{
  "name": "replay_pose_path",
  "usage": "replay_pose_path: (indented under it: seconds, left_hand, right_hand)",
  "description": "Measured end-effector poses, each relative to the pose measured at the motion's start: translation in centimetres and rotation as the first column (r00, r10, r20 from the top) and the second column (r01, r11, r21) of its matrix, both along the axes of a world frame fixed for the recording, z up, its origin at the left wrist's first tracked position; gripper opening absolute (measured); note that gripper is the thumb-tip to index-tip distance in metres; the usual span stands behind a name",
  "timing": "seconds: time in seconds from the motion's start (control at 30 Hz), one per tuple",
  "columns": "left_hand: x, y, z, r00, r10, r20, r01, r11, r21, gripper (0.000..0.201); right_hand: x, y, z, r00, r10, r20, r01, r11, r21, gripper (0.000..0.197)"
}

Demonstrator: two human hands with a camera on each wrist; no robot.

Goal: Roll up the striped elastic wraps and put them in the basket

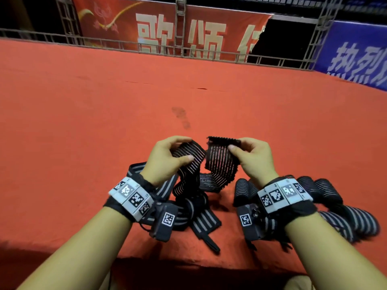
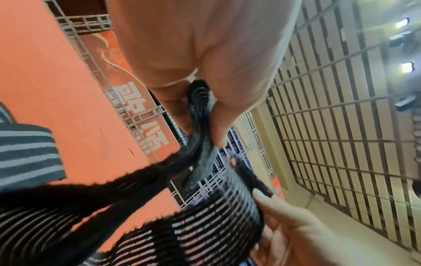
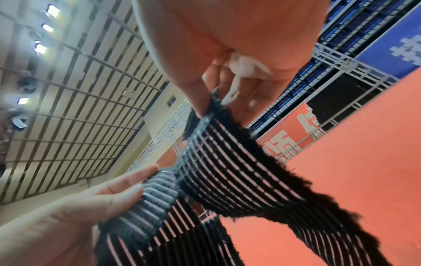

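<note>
No basket shows in any view, and the wrist bands with their printed markers (image 1: 131,196) cover part of the cloth heap below them. In the left wrist view the lower strap is blurred, and the heap is cut off at the frame edge.

Near the front edge of the red counter (image 1: 83,105), to the left, loose striped wraps (image 1: 201,222) lie tangled, one strap tail reaching toward the front edge. Above them the left hand (image 1: 167,158) holds the striped elastic wrap (image 1: 219,162) off the counter: the thumb lies across the striped face and the fingers (image 2: 227,100) curl behind, pinching a folded part of the strap. The wrap sags in a loop between the hands and twists once before it rises to the right hand (image 1: 254,159). There the thumb presses the striped face just under the wrap's dark end patch, with the fingers (image 3: 250,100) folded behind the end edge, so the end stands upright between thumb and fingers. Both hands are close together, well clear of the counter.

To the right, near the front right corner, rolled wraps (image 1: 326,191) lie side by side, partly hidden by the right wrist.

Beyond the counter's far edge stand a metal railing (image 1: 125,43), a red banner (image 1: 163,28) and a blue banner (image 1: 356,53).
</note>
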State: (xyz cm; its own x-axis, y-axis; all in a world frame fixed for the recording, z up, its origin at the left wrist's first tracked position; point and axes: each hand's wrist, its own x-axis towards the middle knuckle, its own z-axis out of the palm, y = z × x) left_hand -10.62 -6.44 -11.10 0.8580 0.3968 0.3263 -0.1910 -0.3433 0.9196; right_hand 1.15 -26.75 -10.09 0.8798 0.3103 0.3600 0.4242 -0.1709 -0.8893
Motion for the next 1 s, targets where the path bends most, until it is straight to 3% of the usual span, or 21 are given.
replay_pose_path:
  seconds: [0.13,0.2,0.3,0.4,0.47,0.53,0.63,0.7,0.8,0.87,1.0]
  left_hand:
    - [0.1,0.5,-1.3,0.999,0.032,-0.005,-0.032,0.968,-0.250,0.041]
    - [0.2,0.5,-2.0,0.998,0.059,-0.021,-0.062,0.963,-0.264,0.035]
    - [0.7,0.1,-3.0,0.998,0.051,0.035,-0.034,0.921,-0.388,0.026]
    - [0.9,-0.6,-4.0,0.996,0.072,0.060,-0.034,0.875,-0.482,0.020]
    - [1.0,-1.0,-4.8,0.996,0.053,0.065,-0.019,0.894,-0.448,0.017]
    - [0.8,-1.4,-5.1,0.998,0.028,0.060,-0.002,0.921,-0.391,0.016]
    - [0.6,-1.6,-5.2,0.998,0.044,0.038,-0.036,0.980,-0.194,0.020]
    - [0.2,-1.7,-5.0,0.999,-0.033,0.024,0.035,0.994,-0.105,0.031]
    - [-0.2,-1.3,-5.3,0.975,-0.216,-0.052,0.209,0.972,-0.109,0.067]
    - [0.0,-0.8,-5.7,0.971,-0.179,-0.156,0.193,0.978,0.083,0.088]
    - [1.4,-0.4,-6.3,0.937,-0.155,-0.312,0.277,0.874,0.399,0.083]
  right_hand:
    - [0.7,-0.6,-1.8,0.989,-0.148,-0.026,0.149,0.988,0.051,0.014]
    - [0.5,0.0,-2.8,0.989,-0.144,-0.020,0.145,0.988,0.046,0.011]
    - [-0.8,1.7,-4.3,0.997,-0.056,-0.062,0.059,0.997,0.045,0.011]
    - [-2.3,3.1,-5.7,0.986,0.093,-0.136,-0.080,0.992,0.099,0.029]
    - [-3.2,3.7,-6.3,0.976,0.158,-0.148,-0.134,0.978,0.157,0.032]
    - [-3.7,4.0,-6.8,0.974,0.182,-0.131,-0.154,0.968,0.200,0.023]
    - [-4.3,4.0,-7.4,0.967,0.202,-0.156,-0.161,0.957,0.243,0.018]
    - [-4.2,3.7,-7.6,0.975,0.170,-0.143,-0.130,0.959,0.252,0.015]
    - [-3.2,3.2,-7.8,0.987,0.076,-0.142,-0.037,0.964,0.264,0.016]
    - [-2.8,2.8,-7.5,0.981,0.070,-0.181,-0.002,0.935,0.354,0.017]
    - [-2.4,1.9,-6.3,0.964,0.096,-0.250,0.056,0.841,0.538,0.018]
